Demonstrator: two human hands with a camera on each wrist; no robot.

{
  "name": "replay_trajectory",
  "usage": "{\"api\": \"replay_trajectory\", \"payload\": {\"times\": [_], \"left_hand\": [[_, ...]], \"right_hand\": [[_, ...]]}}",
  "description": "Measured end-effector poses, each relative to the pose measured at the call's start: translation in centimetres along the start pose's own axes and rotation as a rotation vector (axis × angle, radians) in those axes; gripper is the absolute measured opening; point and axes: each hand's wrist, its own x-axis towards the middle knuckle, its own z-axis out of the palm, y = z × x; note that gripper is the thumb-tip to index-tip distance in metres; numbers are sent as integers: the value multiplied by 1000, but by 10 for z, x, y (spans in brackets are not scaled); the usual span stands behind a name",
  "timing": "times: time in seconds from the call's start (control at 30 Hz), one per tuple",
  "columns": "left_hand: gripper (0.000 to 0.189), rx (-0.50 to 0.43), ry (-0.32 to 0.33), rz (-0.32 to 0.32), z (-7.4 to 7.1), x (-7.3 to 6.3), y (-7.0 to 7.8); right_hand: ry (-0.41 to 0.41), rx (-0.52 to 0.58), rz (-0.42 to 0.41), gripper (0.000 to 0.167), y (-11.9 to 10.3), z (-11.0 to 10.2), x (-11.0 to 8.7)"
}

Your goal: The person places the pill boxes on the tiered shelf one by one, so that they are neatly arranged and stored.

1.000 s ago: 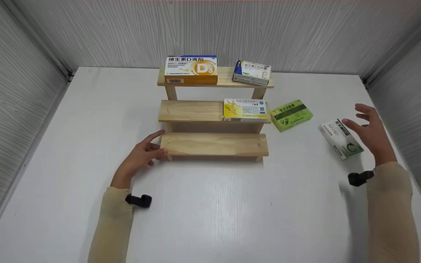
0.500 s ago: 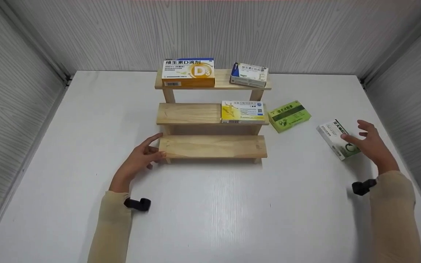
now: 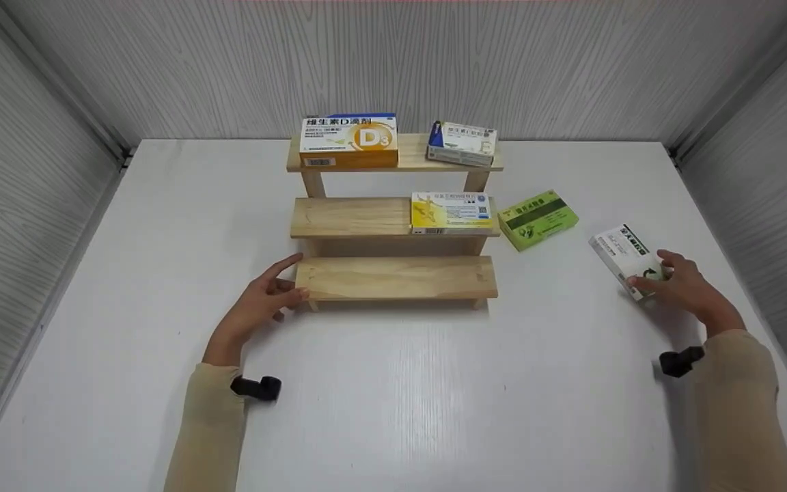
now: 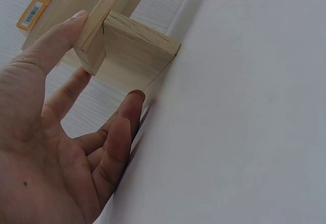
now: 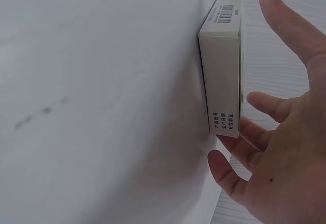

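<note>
My left hand (image 3: 257,307) holds the left end of the lowest step of a three-tier wooden display rack (image 3: 397,277). In the left wrist view, the thumb and one finger (image 4: 74,89) take that board end between them, with the other fingers loosely bent below. My right hand (image 3: 687,290) is spread over the near right end of a white and green medicine box (image 3: 622,253) lying on the table. From the right wrist view, the thumb stands off the box (image 5: 221,76) and the fingers sit beside its far end; whether any fingertip touches it is hard to tell.
A green medicine box (image 3: 538,220) lies on the white table (image 3: 393,396) right of the rack. The middle tier bears a yellow and white box (image 3: 451,212). On top stand an orange and white vitamin D box (image 3: 349,141) and a blue and white box (image 3: 462,143). Panels enclose the table.
My right hand has come down and in from above the table's right side to the white and green box. The left hand keeps its hold on the rack. The head view has tilted slightly.
</note>
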Motion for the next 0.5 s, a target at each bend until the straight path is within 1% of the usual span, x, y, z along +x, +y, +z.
{"api": "replay_trajectory", "payload": {"times": [0.1,0.27,0.5], "left_hand": [[72,-6,5,2,2,0,-1],[73,10,16,17,2,0,1],[74,10,14,16,1,3,0]], "right_hand": [[7,-14,1,110,2,2,-1],[27,-42,-5,109,1,2,1],[55,-46,-22,110,1,3,2]]}}
